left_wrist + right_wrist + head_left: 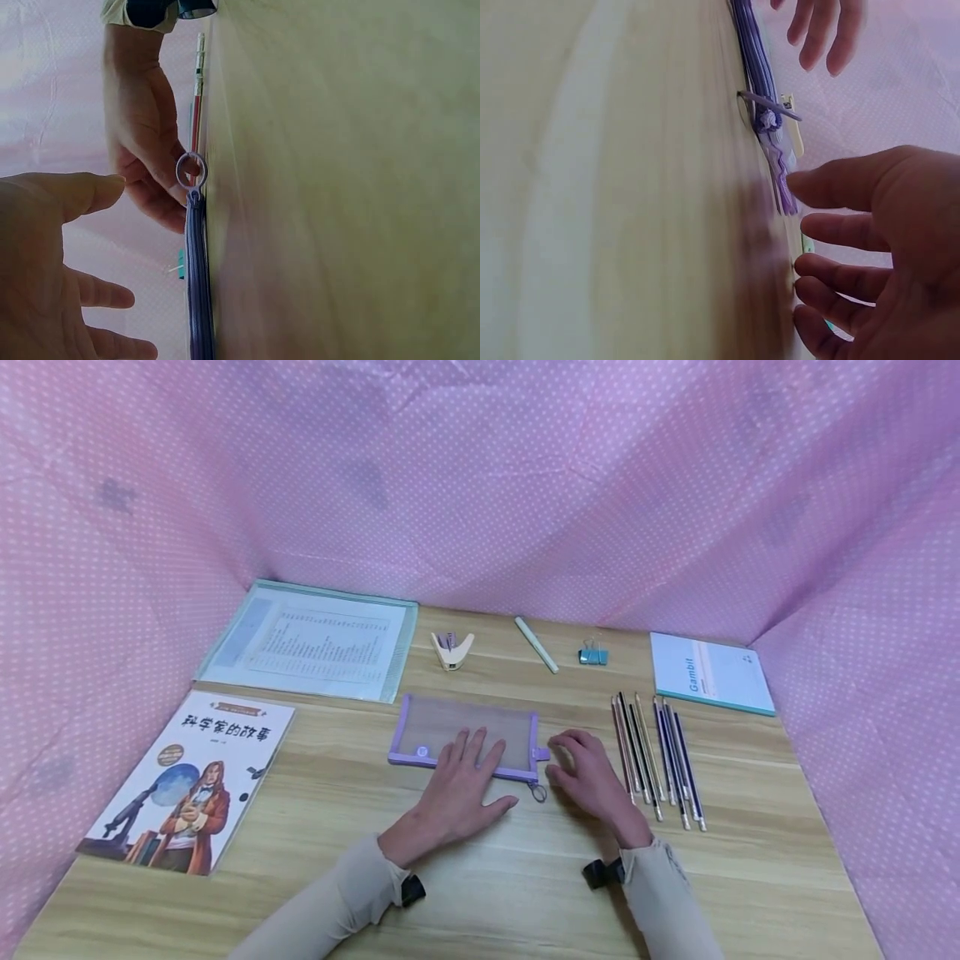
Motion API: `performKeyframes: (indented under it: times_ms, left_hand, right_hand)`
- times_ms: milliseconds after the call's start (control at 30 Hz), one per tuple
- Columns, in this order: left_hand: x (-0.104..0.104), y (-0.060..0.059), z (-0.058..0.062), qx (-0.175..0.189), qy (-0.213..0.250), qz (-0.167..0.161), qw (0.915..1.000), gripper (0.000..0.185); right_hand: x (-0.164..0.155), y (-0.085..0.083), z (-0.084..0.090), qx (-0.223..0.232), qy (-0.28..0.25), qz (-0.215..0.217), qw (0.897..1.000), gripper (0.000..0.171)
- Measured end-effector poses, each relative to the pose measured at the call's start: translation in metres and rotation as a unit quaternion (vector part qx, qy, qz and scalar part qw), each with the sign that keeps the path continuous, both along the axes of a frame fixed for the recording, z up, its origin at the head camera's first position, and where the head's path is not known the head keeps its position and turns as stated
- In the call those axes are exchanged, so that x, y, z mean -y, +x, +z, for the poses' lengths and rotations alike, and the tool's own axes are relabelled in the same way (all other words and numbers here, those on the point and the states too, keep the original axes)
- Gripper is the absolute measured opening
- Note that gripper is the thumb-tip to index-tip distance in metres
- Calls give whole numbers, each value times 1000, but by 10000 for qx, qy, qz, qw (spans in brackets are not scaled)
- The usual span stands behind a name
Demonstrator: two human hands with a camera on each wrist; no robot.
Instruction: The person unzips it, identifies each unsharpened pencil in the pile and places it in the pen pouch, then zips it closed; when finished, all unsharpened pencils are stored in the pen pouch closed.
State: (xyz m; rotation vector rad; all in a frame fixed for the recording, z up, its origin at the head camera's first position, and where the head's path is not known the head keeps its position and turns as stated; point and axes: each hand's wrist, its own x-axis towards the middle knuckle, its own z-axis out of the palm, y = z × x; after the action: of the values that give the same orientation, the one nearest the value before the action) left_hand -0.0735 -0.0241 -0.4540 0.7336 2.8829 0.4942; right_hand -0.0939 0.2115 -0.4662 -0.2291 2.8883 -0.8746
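Note:
A purple mesh zip pouch (450, 727) lies flat mid-table. My left hand (467, 770) rests palm-down on its right half, fingers straight and spread. My right hand (579, 762) sits just right of the pouch, fingers loosely bent and holding nothing, fingertips close to the pouch's purple end tab (541, 753). The zipper pull ring (537, 792) lies on the wood between the hands. In the left wrist view the ring (191, 171) stands by the right hand's fingers (150, 172). In the right wrist view the thumb (832, 184) nears the tab (784, 180).
Several pencils (660, 760) lie in a row right of my right hand. At the back are a Gambit notebook (708, 672), binder clip (593, 655), pen (536, 644), stapler (452, 650) and clear folder (315, 639). A picture book (191, 777) lies left. Pink cloth walls surround the table.

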Motion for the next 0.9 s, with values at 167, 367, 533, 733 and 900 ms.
performKeyframes:
  times_ms: [167, 367, 533, 733, 900]
  left_hand:
    - [1, -1, 0, 38, 4, -3, 10000, 81]
    - [0, 0, 0, 84, -40, -7, 10000, 81]
    - [0, -2, -2, 128, 8, 13, 9999, 80]
    - [2, -4, -5, 246, 57, -16, 9997, 79]
    - [3, -6, -7, 352, 49, -40, 9994, 80]
  right_hand:
    - [2, -3, -1, -72, -21, -47, 10000, 36]
    - [3, -6, -6, -199, -238, 35, 9995, 30]
    - [4, -9, -9, -308, -356, 47, 9989, 26]
    - [5, -11, -8, -202, -286, 0, 9994, 30]
    - [6, -12, -8, -232, -339, 55, 9991, 31]
